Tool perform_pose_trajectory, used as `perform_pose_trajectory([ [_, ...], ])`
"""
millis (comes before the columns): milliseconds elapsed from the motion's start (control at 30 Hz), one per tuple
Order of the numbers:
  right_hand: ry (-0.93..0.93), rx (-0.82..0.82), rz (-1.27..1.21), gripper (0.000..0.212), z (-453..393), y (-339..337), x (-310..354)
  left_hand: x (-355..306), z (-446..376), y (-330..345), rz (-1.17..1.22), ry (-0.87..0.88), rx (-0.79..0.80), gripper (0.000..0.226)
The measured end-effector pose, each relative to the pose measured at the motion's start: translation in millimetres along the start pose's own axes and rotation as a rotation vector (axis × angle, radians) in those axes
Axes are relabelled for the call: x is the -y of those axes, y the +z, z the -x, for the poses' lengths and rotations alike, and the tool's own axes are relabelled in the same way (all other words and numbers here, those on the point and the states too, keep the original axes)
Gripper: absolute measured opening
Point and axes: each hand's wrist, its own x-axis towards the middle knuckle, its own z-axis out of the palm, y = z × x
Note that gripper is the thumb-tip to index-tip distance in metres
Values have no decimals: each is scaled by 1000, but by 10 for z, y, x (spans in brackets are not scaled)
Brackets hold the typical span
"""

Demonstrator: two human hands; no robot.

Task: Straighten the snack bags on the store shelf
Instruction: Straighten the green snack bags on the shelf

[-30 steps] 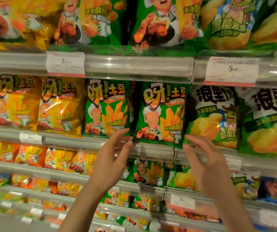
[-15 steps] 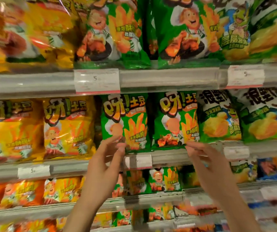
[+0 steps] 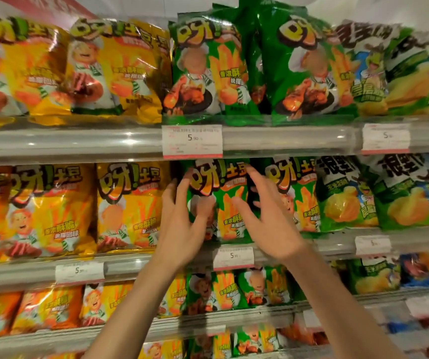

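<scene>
A green snack bag [image 3: 221,200] stands on the middle shelf [image 3: 135,265], straight ahead. My left hand [image 3: 182,224] lies against its left edge with straight fingers pointing up and the thumb resting on the bag's front. My right hand [image 3: 268,221] is spread at the bag's right edge. Its thumb touches the front and its fingers reach into the dark gap toward the second green bag [image 3: 296,198]. Whether any fingers go behind the bag is hidden.
Yellow bags [image 3: 130,206] stand left of my hands and green corn-snack bags [image 3: 345,195] to the right. The upper shelf [image 3: 78,143] holds larger yellow and green bags [image 3: 208,71]. A price tag [image 3: 233,256] hangs below my hands, with more bags on lower shelves [image 3: 218,291].
Both hands have risen from the shelf rail onto the sides of the left green bag. My view has tilted up and moved closer to the shelves.
</scene>
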Motion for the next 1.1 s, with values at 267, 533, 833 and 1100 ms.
perform_pose_trajectory([
  [267,12,104,88,81,-267,127,-55,-67,-378,138,87,-78,4,65],
  [533,5,140,114,99,-298,105,-150,95,-427,174,0,-78,-3,55],
  [833,128,24,-266,99,-176,216,-241,39,-269,172,263,-211,28,75],
  [1100,362,102,-392,83,-350,383,-197,199,-320,222,352,-314,76,69],
])
